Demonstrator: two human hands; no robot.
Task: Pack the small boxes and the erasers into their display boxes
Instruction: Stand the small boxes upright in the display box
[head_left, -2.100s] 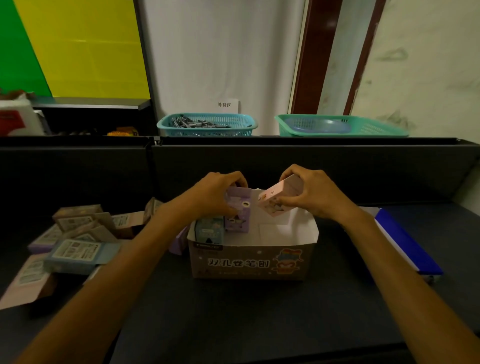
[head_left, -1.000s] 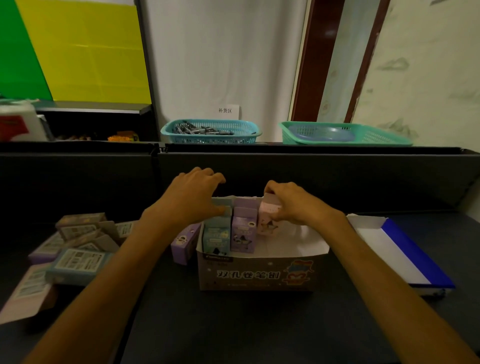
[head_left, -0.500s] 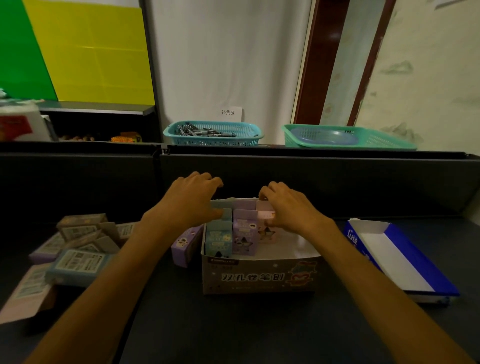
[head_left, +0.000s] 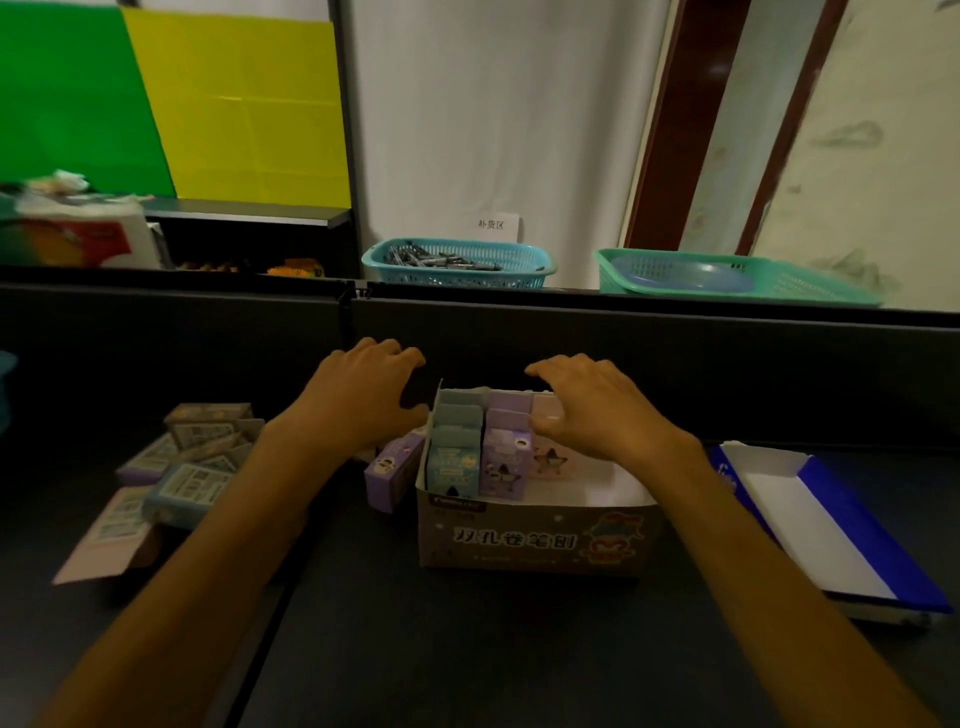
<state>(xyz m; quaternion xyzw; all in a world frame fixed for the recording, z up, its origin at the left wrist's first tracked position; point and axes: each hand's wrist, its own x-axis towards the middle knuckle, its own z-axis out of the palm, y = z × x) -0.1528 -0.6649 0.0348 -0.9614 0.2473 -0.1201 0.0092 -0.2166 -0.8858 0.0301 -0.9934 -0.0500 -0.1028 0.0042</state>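
Dark tabletop (head_left: 467, 649) carries your display box (head_left: 535, 540) at centre, three small boxes (head_left: 503, 457) upright in its left half. Your right hand (head_left: 592, 410) rests spread on the pink one; left hand (head_left: 358, 400) hovers open, empty. Press them flush, then fetch the pile (head_left: 197, 457) at 9 o'clock.

Stockroom packing bench: restock-labelled wall sign (head_left: 491, 225), mesh baskets (head_left: 460, 262), dark partitioned worktop (head_left: 467, 623).

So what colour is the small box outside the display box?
Purple, clearest in the head view.
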